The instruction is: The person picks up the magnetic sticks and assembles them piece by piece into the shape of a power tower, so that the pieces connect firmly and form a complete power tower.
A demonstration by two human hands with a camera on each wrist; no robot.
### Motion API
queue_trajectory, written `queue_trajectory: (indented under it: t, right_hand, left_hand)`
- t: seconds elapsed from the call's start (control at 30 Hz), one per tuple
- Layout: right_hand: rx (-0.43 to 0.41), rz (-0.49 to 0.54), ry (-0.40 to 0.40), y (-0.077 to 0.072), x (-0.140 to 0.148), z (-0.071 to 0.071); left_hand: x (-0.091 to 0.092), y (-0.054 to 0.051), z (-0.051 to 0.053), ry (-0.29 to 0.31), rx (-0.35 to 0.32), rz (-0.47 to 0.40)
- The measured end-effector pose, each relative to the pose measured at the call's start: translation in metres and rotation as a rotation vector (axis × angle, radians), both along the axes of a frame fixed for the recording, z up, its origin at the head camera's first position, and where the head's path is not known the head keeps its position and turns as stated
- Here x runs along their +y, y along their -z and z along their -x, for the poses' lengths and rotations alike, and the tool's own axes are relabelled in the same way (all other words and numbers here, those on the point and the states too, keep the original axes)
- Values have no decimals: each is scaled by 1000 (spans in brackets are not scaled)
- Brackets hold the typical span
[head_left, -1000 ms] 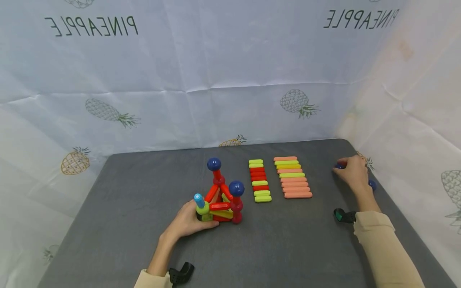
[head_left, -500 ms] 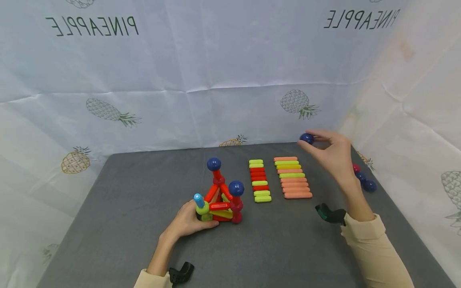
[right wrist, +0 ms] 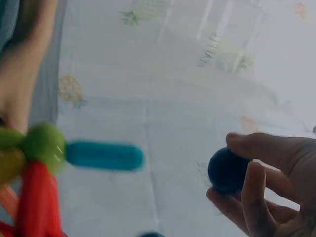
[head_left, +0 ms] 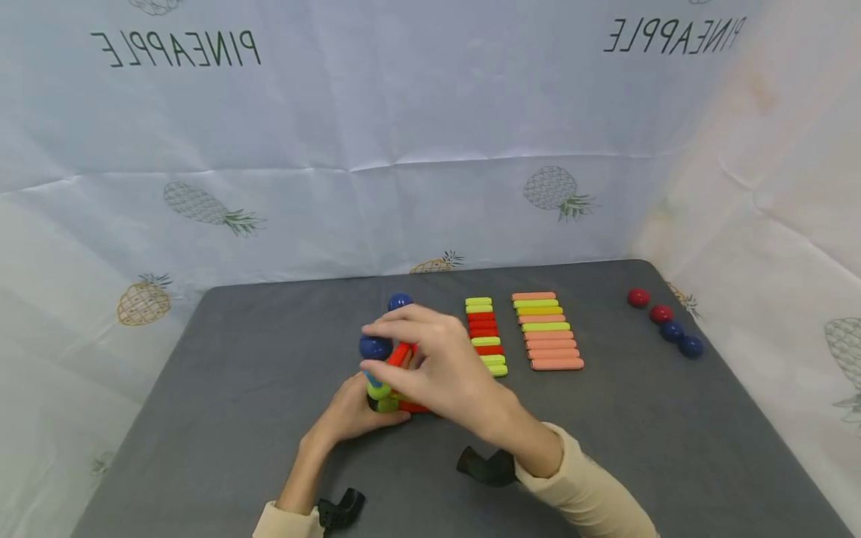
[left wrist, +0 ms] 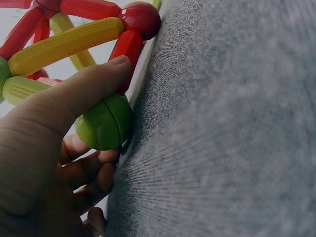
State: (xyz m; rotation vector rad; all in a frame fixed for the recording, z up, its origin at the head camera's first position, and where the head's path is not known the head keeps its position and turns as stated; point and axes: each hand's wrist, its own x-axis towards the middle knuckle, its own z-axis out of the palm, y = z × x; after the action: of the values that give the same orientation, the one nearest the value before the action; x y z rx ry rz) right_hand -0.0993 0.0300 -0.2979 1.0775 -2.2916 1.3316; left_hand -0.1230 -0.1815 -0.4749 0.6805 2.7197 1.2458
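A frame of magnetic sticks and balls stands on the dark table, partly hidden behind my right hand. My left hand grips its near left corner, thumb along a red stick and fingers around the bottom green ball. Between thumb and fingertips, my right hand pinches a dark blue ball. That ball is held above a short blue stick rising from the upper green ball; a gap separates them in the right wrist view. Another blue ball tops the frame's far post.
Two columns of loose sticks lie right of the frame: a red and lime one and an orange and yellow one. Two red balls and two blue balls rest near the right table edge. A patterned cloth hangs behind.
My right hand picked up a blue ball from the right edge, lifted it and carried it left to above the frame. My left hand keeps its grip in the same place.
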Motion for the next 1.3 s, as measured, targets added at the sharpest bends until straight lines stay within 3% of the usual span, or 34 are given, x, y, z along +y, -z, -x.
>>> queue_trajectory:
  t: [0.17, 0.33, 0.63, 0.77, 0.9, 1.03, 1.17, 1.3]
  right_hand:
    - [16, -153, 47, 16, -24, -4]
    - [3, -238, 93, 21, -32, -4]
    - [9, -266, 112, 24, -37, -1]
    - [67, -231, 109, 20, -29, -5]
    - [181, -89, 145, 10, -1, -11]
    - [248, -29, 252, 10, 46, -2]
    - [235, -137, 381, 24, 97, 18]
    - [109, -337, 444, 48, 139, 35]
  left_hand:
    - [-1, -1, 0, 16, 11, 1]
    - [-2, -2, 1, 6, 49, 38]
    - [-2, -1, 2, 12, 64, 53]
    - [-3, -2, 3, 17, 69, 41]
    - [-2, -1, 3, -6, 55, 23]
    - [-2, 1, 2, -24, 29, 9]
    - [-2, 1, 2, -19, 10, -4]
    - [-1, 1, 1, -17, 12, -13]
